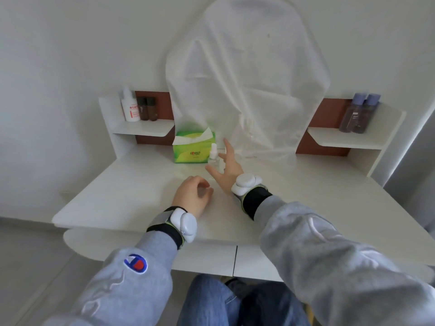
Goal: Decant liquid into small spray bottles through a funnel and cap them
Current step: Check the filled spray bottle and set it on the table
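Fingers (227,147) of our right hand (229,170) are spread wide and straight and grip nothing. The thumb is low and the forefinger high, so the gap between them faces the small spray bottle (213,157). We cannot tell whether any fingertip touches it. We judge the spread to be sized for closing round the bottle's body.

This clear bottle stands upright with its white spray top on, near the middle of the desk's (141,184) back edge. It is just beside the right-hand corner of the green tissue box (193,151), which probably sits there to catch drips. Something pale shows behind our right hand, too hidden to name.

Our left hand (191,196) rests on the desk nearer the front edge. Its fingers are loosely curled with nothing visible in them, seemingly waiting to steady or uncap.

No funnel shows, so we judge the decanting not yet begun. Likely supply bottles stand back on the side shelves: a white bottle (130,109) and two brown ones (147,108) on the left, and two purple-capped bottles (357,114) on the right.
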Demonstrator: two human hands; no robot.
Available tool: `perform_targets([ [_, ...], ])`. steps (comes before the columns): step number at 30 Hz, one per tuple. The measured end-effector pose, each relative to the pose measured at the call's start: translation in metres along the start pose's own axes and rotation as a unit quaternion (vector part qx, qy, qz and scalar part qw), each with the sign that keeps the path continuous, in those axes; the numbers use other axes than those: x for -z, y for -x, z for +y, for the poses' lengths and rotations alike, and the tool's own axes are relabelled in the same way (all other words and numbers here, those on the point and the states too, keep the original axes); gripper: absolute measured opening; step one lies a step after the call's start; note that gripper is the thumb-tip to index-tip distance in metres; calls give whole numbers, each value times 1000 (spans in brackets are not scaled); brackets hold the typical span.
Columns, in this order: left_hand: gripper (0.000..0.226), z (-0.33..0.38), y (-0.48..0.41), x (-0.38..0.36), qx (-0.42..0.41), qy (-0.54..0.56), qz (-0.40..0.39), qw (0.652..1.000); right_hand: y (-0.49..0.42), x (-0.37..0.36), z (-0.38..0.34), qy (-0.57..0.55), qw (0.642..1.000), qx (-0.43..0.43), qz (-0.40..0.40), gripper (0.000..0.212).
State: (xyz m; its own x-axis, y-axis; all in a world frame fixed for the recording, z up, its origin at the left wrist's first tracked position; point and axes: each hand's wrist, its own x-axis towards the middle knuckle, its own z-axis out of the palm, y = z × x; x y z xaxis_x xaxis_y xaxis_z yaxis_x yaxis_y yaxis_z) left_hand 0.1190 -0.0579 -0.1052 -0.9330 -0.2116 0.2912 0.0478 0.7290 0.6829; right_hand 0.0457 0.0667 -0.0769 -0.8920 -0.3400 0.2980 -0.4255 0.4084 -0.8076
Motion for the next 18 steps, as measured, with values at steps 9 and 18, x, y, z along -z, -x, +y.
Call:
perform_targets([
  [9,10,-2,-2,-3,-17,-27,12,999,7,-1,7,-128,989,-65,30,19],
  [18,6,-4,-1,-8,-63,-76,10,995,38,75,16,-509,836,-193,-68,21],
])
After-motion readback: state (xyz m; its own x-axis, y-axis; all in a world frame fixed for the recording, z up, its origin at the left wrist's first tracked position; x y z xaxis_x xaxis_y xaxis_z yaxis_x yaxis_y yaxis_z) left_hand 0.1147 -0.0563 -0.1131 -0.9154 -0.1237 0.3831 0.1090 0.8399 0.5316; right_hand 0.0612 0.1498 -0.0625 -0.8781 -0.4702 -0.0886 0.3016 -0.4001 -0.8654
